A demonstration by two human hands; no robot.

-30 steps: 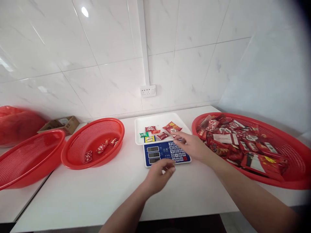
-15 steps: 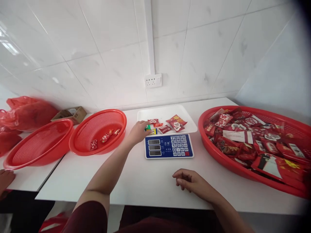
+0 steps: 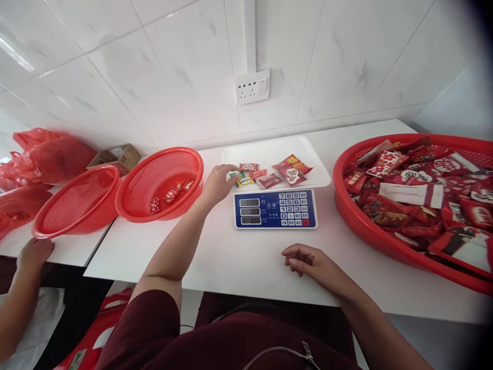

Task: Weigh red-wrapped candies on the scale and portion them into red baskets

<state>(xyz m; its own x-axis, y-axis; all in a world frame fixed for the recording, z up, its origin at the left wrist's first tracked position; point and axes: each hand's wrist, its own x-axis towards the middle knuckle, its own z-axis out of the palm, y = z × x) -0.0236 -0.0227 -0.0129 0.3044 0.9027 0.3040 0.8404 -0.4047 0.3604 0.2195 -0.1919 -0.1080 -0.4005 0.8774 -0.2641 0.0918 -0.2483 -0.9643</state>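
Note:
My left hand (image 3: 220, 184) reaches over the white weighing pan (image 3: 308, 154), its fingers closed on a green-and-white wrapped sweet (image 3: 232, 176). Right beside the fingertips lie a yellow-and-blue packet (image 3: 245, 181) and a small red packet (image 3: 249, 167). Farther right on the pan are a red striped packet (image 3: 269, 180) and a larger red pillow-shaped packet (image 3: 285, 163) with a second red packet (image 3: 296, 177) against it. In front of the pan is the blue keypad panel (image 3: 274, 209) of the scale. My right hand (image 3: 308, 261), loosely curled and holding nothing, is over the table's front part.
A big red basket (image 3: 346, 226) full of red snack packets stands at right. On the left are a red basket (image 3: 127, 187) with a few packets, another red basket (image 3: 73, 205), a cardboard box (image 3: 119, 158) and red plastic bags (image 3: 54, 156). Another person's hand (image 3: 34, 252) rests at the left table edge.
The whole view has tilted downward and shifted. My left hand stays at the pan, with the green sweet now at its fingertips. More of the other person's arm shows.

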